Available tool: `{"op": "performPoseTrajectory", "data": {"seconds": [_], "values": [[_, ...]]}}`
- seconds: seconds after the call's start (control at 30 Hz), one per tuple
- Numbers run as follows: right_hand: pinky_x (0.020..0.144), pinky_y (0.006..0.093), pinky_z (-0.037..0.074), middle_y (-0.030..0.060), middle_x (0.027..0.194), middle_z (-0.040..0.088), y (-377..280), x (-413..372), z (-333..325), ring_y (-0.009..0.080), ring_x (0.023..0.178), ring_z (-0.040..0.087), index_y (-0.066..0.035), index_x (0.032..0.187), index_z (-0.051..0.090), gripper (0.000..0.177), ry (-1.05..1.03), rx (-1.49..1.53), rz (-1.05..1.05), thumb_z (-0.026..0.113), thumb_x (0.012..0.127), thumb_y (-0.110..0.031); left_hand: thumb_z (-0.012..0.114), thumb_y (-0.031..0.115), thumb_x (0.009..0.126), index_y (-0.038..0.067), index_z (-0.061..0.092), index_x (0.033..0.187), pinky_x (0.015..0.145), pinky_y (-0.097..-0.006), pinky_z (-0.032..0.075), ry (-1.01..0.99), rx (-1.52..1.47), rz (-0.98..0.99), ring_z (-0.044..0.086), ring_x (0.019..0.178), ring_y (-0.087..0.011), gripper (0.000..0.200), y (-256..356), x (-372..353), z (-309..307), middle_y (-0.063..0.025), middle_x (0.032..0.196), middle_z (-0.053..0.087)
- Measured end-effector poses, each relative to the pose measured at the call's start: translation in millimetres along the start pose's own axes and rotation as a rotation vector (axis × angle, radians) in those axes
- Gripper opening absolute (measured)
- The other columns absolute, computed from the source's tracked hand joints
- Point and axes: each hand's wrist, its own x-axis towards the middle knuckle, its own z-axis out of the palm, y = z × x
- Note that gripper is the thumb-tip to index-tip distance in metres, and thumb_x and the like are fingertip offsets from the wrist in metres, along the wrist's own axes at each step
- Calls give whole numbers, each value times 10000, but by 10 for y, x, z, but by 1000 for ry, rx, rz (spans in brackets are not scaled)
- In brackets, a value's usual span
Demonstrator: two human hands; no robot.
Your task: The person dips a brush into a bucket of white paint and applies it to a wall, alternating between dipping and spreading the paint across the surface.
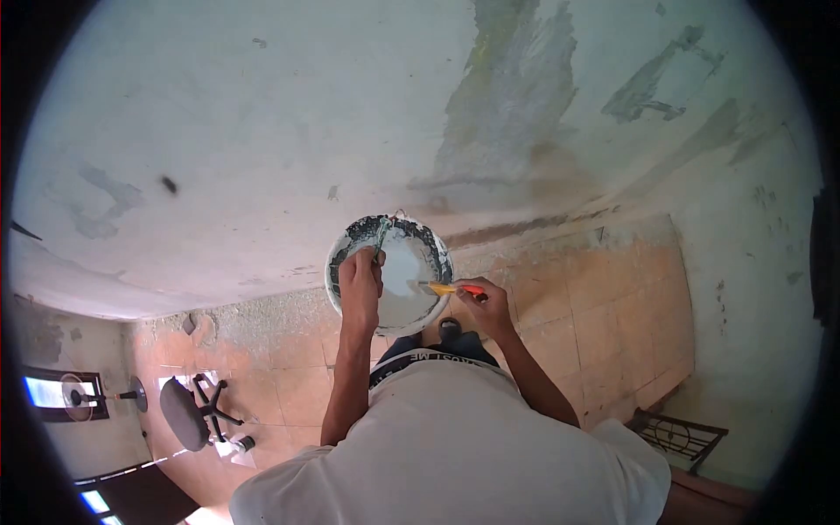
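Observation:
A round white bucket (332,293) is in front of my body, its inner wall smeared dark and a pale grey-white mix (404,267) inside. My left hand (360,278) is closed over the bucket's left side, around a thin greenish strip (382,231) that runs to the far rim and looks like the bucket's handle. At the right rim, my right hand (487,306) grips a small hand tool (444,288) with a yellow and red handle. Its tip points left over the mix; I cannot make out whether it is a brush or a scraper.
A stained, patched wall (289,149) rises just beyond the bucket. Tiled floor (542,306) lies around me, with pale debris along the wall's foot. An office chair (192,411) is at the left, a fan (80,396) beyond it, and a metal rack (678,435) at the right.

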Motion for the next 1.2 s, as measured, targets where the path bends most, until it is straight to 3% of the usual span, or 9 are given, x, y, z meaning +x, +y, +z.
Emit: {"op": "performPoseTrajectory", "data": {"seconds": [0.17,0.27,0.43,0.53,0.77,0.83,0.97,1.03,1.2], "values": [[723,266,531,62,1121,802,117,-65,48,119,916,723,-75,1164,835,186,48,174,-81,808,1016,-185,497,301,1122,77,630,816,473,-268,212,-2,31,20,265,506,-25,402,-27,8,-24,102,598,357],[729,267,534,55,1113,804,81,-157,95,126,923,730,-70,1167,833,192,12,-33,2,809,1016,-186,496,306,1120,73,638,829,474,-267,217,-43,-11,8,266,508,-24,400,-26,-6,-75,100,596,357],[734,273,542,70,1086,807,177,-139,254,127,920,732,-75,1166,835,191,142,241,-39,817,998,-165,503,299,1111,68,646,839,478,-272,228,-54,47,5,270,507,-27,384,-77,100,-137,98,596,352],[734,279,550,85,1066,796,108,-218,324,131,903,728,-61,1158,835,185,62,-73,-61,814,996,-147,503,296,1106,69,646,826,480,-277,231,-86,35,-45,277,509,-34,388,-51,62,-226,97,594,352],[675,275,540,99,1004,771,1,-300,394,133,818,705,-42,1139,841,182,230,108,-95,817,979,-125,510,289,1101,71,647,821,496,-283,228,-142,74,-33,287,528,-38,380,9,74,-288,93,604,361],[662,269,537,86,1024,768,3,-339,376,117,807,692,-47,1160,836,181,142,-86,-16,801,998,-120,513,287,1099,70,645,819,508,-285,227,-133,52,-66,293,540,-39,378,35,64,-272,91,612,364],[659,278,537,81,1024,763,-66,-326,450,113,809,688,-38,1143,835,161,170,-116,-37,792,1007,-112,515,286,1097,65,649,821,514,-285,228,-148,64,-71,300,547,-40,378,-1,139,-311,90,613,367],[663,276,538,71,1020,765,-32,-319,452,107,815,689,-38,1148,831,171,235,107,-85,803,1004,-127,513,280,1093,57,654,831,516,-283,229,-157,122,-13,303,546,-41,372,-26,127,-312,85,611,373],[663,260,548,47,985,758,105,-311,460,91,818,685,-34,1174,819,219,179,-61,-97,811,1016,-185,503,259,1084,46,642,811,521,-297,237,-180,110,-28,307,558,-44,373,-21,83,-293,74,627,382]]}}
